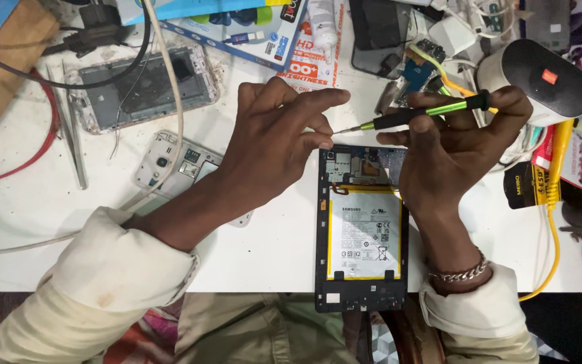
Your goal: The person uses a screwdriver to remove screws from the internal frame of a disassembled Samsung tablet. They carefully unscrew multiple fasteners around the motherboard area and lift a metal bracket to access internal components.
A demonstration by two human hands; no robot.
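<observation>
An opened tablet (362, 229) lies back-up on the white table, its white battery (364, 234) and circuit board exposed. My right hand (453, 145) holds a green and black screwdriver (415, 113) horizontally above the tablet's top edge, tip pointing left. My left hand (274, 141) hovers beside it, thumb and forefinger pinched at the screwdriver's metal tip; whether a screw sits between them is too small to tell. A chain bracelet circles my right wrist.
A phone frame (146, 87) and a white phone back cover (173, 165) lie at the left with tweezers (72, 138) and cables. Boxes, a circuit board (417, 71) and a white cylindrical device (540, 77) crowd the far edge. A yellow cable (557, 202) runs down the right.
</observation>
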